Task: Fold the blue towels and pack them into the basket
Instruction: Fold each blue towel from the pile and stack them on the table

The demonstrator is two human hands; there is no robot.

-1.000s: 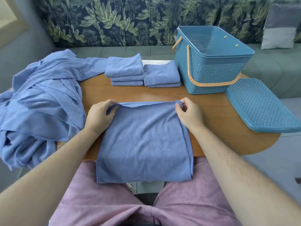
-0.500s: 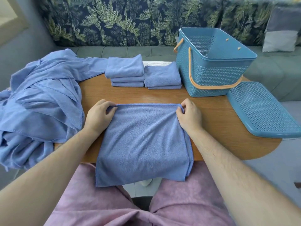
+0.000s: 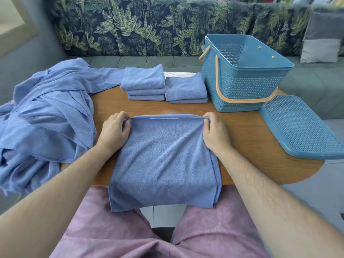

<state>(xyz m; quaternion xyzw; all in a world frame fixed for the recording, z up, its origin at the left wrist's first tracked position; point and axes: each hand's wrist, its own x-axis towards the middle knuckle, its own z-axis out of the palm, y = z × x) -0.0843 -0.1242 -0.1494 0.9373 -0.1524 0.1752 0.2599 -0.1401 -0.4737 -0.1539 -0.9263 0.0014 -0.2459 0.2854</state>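
The left hand [image 3: 114, 130] pinched the far left corner of a half-folded blue towel [image 3: 163, 161], fingers curled over its edge. The right hand [image 3: 216, 133] gripped the far right corner the same way. The towel lay stretched between both hands on the wooden table [image 3: 242, 138], its near end hanging off the edge over the person's lap. Beyond the left hand stood a stack of three folded towels [image 3: 144, 81], with a lower stack [image 3: 186, 88] just beside it. Beyond the right hand sat the blue basket [image 3: 242, 90], its orange handle down. The basket lid [image 3: 301, 127] lay to that hand's right. A heap of unfolded towels [image 3: 50, 112] sprawled left of the left hand.
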